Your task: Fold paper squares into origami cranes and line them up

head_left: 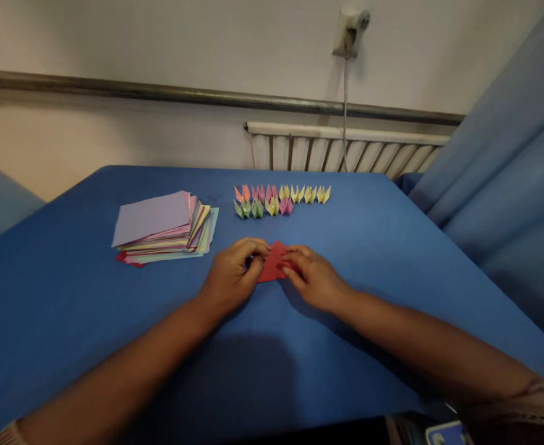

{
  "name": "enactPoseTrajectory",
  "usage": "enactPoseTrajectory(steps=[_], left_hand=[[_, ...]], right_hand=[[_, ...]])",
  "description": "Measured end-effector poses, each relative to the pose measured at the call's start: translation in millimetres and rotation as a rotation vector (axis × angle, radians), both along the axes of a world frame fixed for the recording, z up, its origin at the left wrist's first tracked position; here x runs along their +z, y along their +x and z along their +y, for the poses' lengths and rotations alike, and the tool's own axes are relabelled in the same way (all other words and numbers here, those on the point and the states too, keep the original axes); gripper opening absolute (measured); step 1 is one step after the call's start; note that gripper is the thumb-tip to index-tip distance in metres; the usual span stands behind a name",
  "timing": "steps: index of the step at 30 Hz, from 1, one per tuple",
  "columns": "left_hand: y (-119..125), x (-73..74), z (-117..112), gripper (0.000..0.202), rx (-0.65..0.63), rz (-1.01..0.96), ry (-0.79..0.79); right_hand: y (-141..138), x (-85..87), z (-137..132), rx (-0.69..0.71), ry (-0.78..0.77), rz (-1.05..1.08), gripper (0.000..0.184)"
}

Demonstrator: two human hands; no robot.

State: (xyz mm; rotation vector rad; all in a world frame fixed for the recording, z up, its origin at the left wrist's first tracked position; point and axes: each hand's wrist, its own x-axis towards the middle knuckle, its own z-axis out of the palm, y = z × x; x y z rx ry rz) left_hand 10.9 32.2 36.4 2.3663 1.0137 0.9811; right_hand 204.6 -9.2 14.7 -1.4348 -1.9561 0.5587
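A folded piece of red paper [271, 269] is held between my two hands, low over the blue tabletop. My left hand [235, 272] pinches its left side between thumb and fingers. On the other side, my right hand [313, 277] grips the right edge, with fingertips covering part of it. Beyond my hands stand two rows of small folded paper cranes [272, 206] in orange, pink, yellow and green. To the left lies a thick, uneven stack of coloured paper sheets [154, 216], a lilac one on top and a red corner sticking out underneath.
The table has a blue cover [91, 346]. Behind it are a wall with a metal rail [183, 93], a white radiator [346, 133] and a socket [350, 34] with a hanging cord. A blue curtain [508, 154] hangs at the right.
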Motion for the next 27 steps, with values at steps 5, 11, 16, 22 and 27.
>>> enactPoseTrajectory(steps=[5, 11, 16, 22, 27], left_hand=[[13, -15.5, 1, 0.018, -0.203, 0.178, -0.159], [4, -11.3, 9, 0.013, -0.183, 0.384, -0.333], [-9, 6.7, 13, 0.010, -0.147, 0.561, -0.408], [-14, 7.2, 15, 0.012, -0.004, 0.549, -0.419], [-9, -6.1, 15, 0.041, 0.114, 0.461, -0.265]], right_hand=[[-16, 3.6, 42, -0.165, -0.460, 0.692, 0.012], [-16, -20.5, 46, -0.088, -0.621, 0.743, 0.013], [5, -12.9, 49, 0.115, -0.802, 0.750, 0.010], [26, -26.1, 69, -0.092, -0.536, 0.647, 0.013], [33, -48.1, 82, -0.247, -0.147, 0.385, 0.013]])
